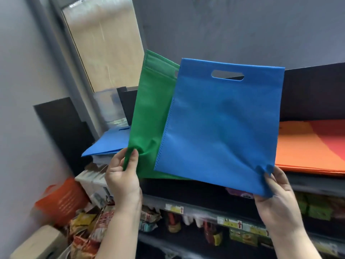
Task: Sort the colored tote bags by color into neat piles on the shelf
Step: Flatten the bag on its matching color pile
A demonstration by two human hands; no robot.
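Two hands held bags up: the left hand (pixel 122 171) pinched a green bag (pixel 149 116), the right hand (pixel 276 193) pinched a blue bag (pixel 220 128). Orange bags (pixel 306 152) lay flat on the shelf (pixel 317 181).

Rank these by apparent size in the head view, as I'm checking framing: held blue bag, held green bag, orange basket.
1. held blue bag, though nearest the camera.
2. held green bag, partly hidden behind it.
3. orange basket, blurred.

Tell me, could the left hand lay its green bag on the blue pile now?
Probably yes: the left hand pinches the green bag right beside the blue pile, with nothing between them, though green hardly belongs there.
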